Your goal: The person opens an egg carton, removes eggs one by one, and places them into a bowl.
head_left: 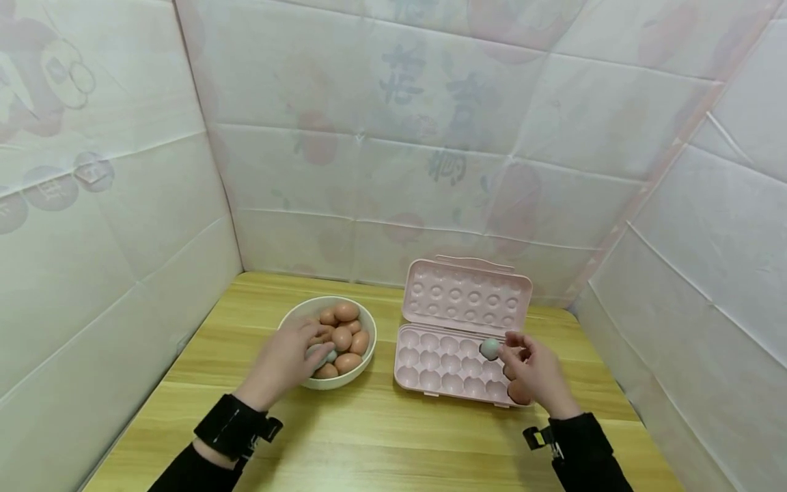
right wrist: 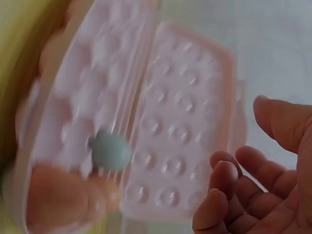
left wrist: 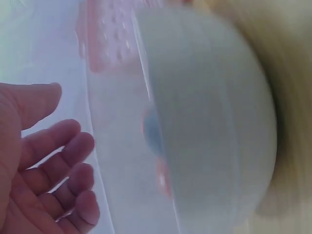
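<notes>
My left hand [head_left: 285, 355] is over the left side of a white bowl [head_left: 371, 324] of brown eggs [head_left: 342, 339] and a pale blue-green egg [head_left: 330, 356]. In the left wrist view its fingers are loosely bent, with nothing between them, above the bowl's rim. At the right end of an opened pink egg carton [head_left: 420, 391], my right hand [head_left: 537, 376] is beside a pale green egg [head_left: 490, 349]. The right wrist view has this egg [right wrist: 111, 151] at the carton's cups, apart from the loosely bent fingers. Brown eggs [head_left: 519, 393] at that end are partly hidden by the hand.
The carton's lid [head_left: 467, 294] stands tilted back behind its base. Bowl and carton are side by side on a wood-grain table [head_left: 369, 437], with white printed sheets [head_left: 381, 171] hanging behind and at both sides.
</notes>
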Motion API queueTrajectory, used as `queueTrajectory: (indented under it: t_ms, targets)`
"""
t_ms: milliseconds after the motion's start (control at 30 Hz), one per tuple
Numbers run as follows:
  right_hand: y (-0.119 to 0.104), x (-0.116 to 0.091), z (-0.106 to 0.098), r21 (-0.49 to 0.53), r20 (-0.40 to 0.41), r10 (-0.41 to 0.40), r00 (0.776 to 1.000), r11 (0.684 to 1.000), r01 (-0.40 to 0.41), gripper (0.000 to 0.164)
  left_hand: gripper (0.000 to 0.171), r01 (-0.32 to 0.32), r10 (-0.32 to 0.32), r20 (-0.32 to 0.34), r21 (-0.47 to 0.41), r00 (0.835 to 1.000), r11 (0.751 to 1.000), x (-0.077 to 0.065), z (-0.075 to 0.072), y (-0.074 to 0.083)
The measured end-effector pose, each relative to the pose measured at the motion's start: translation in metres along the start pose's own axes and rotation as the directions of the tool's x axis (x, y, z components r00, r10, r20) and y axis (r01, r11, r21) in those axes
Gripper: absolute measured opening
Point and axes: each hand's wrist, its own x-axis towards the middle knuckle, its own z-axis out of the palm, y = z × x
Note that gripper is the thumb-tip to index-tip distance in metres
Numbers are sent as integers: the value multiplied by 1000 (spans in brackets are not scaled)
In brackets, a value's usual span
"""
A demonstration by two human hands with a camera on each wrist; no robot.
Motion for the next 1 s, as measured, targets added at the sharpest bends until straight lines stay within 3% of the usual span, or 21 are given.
queueTrajectory:
  t_ms: [133, 233, 400, 700, 1000]
  targets:
    - [12, 18, -3, -162, 48, -31, 998, 986, 39, 51, 19, -142, 142, -102, 3, 985, 990, -10, 15, 22]
    - [20, 31, -1, -260, 87, -54, 995, 963, 75, 56, 21, -178, 177, -120, 4, 977, 984, -19, 25, 37]
    - [30, 50, 5, -406, 142, -92, 986, 903, 143, 55, 21, -165, 161, -66, -69, 985, 984, -32, 34, 52]
    - [37, 63, 13, -564, 181, -169, 969, 789, 243, 48, 16, -149, 148, -14, -101, 989, 984, -43, 43, 65]
    - [42, 67, 25, -578, 184, -152, 971, 782, 232, 53, 14, -87, 106, 99, -186, 989, 979, -48, 50, 70]
